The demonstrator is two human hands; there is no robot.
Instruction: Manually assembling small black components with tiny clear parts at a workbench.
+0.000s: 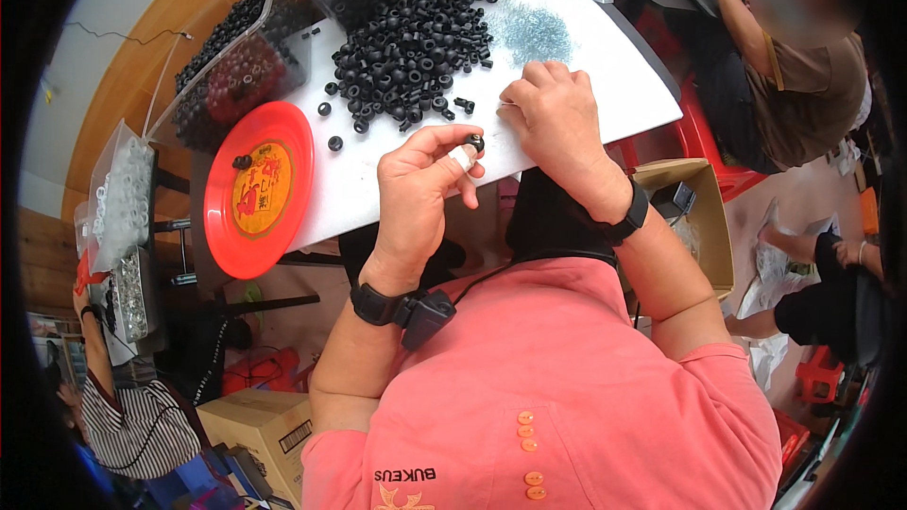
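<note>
Plainly, we see the left hand pinching a small black ring-like part between its thumb and fingers, just above the near edge of the white tabletop. A white strip shows at that thumb — we cannot tell whether it is a wrapping or something held there. The right hand is near it, over the tabletop, its fingers bent and the tips drawn together; we cannot tell whether they grip anything.

Beyond the hands we find a heap of black ring-like parts, with a few strays on its near side, and to its right a spread of tiny bluish, shiny pieces. Two clear plastic bins filled with such black parts stand behind and to the left of the heap. At the table's left end we see a red plate with a yellow printed centre and a couple of black parts on it.

Both wrists wear dark bands. To the right we notice an uncovered cardboard box and a red plastic stool — near it, a co-worker in a brown shirt.
</note>
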